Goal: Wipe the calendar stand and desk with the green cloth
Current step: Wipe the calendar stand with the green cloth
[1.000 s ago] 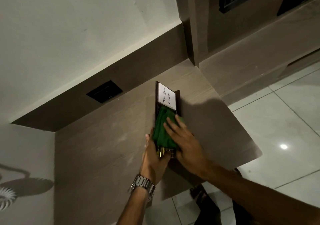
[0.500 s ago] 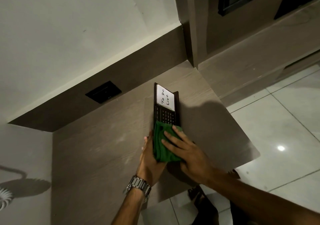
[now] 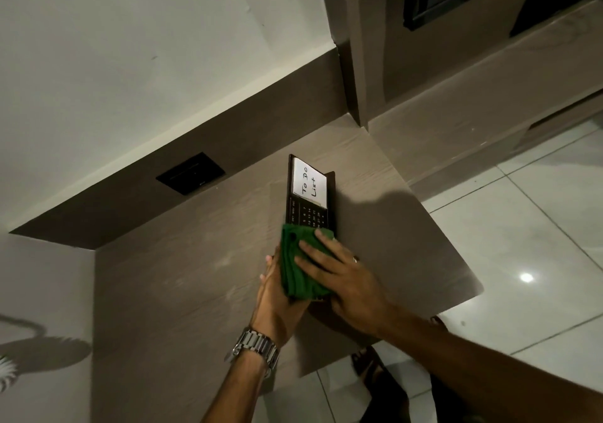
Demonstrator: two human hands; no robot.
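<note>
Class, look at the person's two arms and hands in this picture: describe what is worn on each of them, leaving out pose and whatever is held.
Both forearms are bare, with no sleeves in view. The left hand has a silver metal link watch on its wrist. The right hand wears a ring on one finger. No gloves on either hand.

"To Do List" is handwritten on the white card point(image 3: 309, 182) set in the dark calendar stand point(image 3: 310, 194); small date numbers below are printed faintly.
</note>
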